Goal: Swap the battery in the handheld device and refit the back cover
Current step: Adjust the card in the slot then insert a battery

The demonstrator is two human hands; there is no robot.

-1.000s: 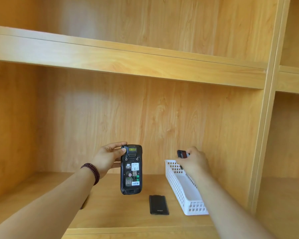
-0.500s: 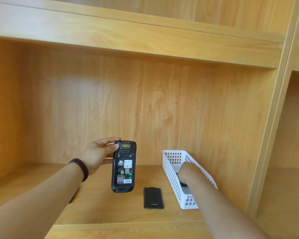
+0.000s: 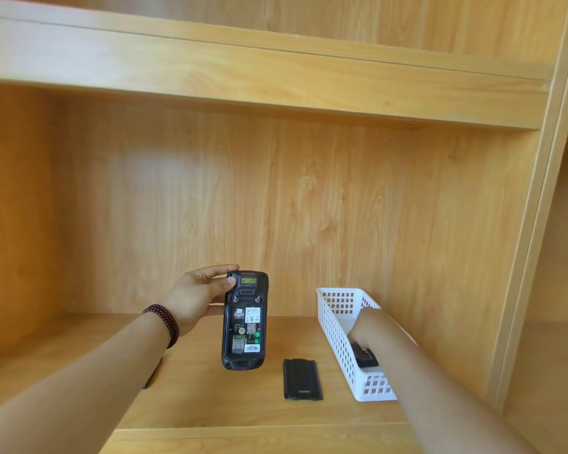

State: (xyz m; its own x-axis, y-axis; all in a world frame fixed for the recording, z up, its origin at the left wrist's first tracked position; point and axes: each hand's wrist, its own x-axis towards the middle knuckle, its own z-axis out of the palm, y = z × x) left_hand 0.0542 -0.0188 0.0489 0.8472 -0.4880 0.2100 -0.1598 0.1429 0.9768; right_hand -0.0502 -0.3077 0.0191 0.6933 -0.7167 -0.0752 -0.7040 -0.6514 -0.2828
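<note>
My left hand (image 3: 195, 298) holds the black handheld device (image 3: 245, 321) upright above the shelf, with its back facing me. The battery bay is open, showing labels and circuit parts. The black back cover (image 3: 302, 379) lies flat on the shelf, just right of the device. My right hand (image 3: 366, 326) reaches down into the white basket (image 3: 338, 292), its fingers hidden behind the wrist. A dark battery (image 3: 365, 355) shows under that hand on the basket floor. Whether the fingers grip it cannot be seen.
The work sits in a wooden shelf bay with a back panel, an upper shelf (image 3: 276, 73) overhead and an upright post (image 3: 532, 244) on the right. A dark flat object (image 3: 154, 375) peeks out beneath my left forearm.
My right hand carried the battery from above the basket's far end down into the basket and stays there. The left hand keeps holding the device, barely shifted.
</note>
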